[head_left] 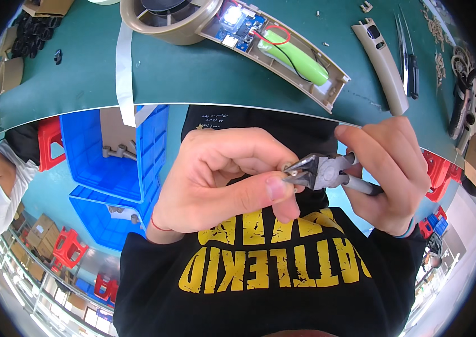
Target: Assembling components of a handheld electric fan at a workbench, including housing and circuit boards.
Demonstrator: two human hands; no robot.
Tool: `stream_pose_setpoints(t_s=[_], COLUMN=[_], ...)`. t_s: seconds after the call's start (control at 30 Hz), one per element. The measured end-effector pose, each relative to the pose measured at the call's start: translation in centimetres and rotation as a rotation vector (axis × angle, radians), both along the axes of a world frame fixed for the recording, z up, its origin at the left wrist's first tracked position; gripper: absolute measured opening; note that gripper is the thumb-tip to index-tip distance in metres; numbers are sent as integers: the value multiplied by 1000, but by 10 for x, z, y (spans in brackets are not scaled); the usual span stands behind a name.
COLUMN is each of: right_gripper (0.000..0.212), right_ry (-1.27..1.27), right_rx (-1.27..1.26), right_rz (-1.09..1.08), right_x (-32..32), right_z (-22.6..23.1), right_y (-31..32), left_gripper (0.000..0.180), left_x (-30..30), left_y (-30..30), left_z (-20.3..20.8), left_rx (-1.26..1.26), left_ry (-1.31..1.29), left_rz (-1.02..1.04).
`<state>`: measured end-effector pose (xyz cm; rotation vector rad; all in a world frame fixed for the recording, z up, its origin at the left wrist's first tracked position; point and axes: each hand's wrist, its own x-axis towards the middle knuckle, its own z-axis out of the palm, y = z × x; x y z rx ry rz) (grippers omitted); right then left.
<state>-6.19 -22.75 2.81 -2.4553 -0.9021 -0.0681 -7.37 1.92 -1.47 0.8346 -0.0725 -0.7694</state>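
Close to my body, in front of the bench edge, my right hand [392, 168] grips the handles of a pair of pliers [326, 172]. The plier jaws point left and meet the fingertips of my left hand [210, 180]. Thumb and forefinger of that hand pinch at the jaw tips; a tiny piece there is too small to name. Beyond my hands lies a beige opened handheld fan [182, 35]. Its handle shell holds a blue circuit board [243, 32] with a bright white light and a green cylindrical battery [294, 59] with red and black wires.
On the green bench [81, 73], a beige handle cover [381, 62] lies right of the fan, beside tweezers [403, 53]. A white strip [124, 78] hangs over the edge. Blue crates [109, 174] stand at left below the bench. Another person [2, 180] sits far left.
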Motion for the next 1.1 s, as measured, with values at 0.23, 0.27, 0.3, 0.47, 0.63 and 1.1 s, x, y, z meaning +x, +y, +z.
stream_pose_setpoints(t_s=[0.23, 0.27, 0.3, 0.47, 0.63, 1.1], right_gripper=[46, 46, 46, 48, 47, 44], right_ry=[36, 34, 50, 74, 71, 103], right_rx=[-14, -14, -18, -11, -19, 61], right_rz=[-12, -13, -31, -40, -28, -45], right_x=[-2, -3, -4, -5, -4, -11], right_z=[2, 3, 3, 1, 2, -2], right_y=[1, 1, 1, 1, 2, -4], left_gripper=[15, 15, 15, 15, 15, 11], left_x=[-2, -2, -1, -2, -1, -3], left_y=[-1, -1, -1, -1, -1, -3], left_z=[-1, -1, -1, -4, -6, -5], left_rx=[1, 1, -7, -45, -53, -54], left_ry=[-10, -11, -1, 3, -12, -51], left_rz=[14, 12, 7, 23, 15, 6])
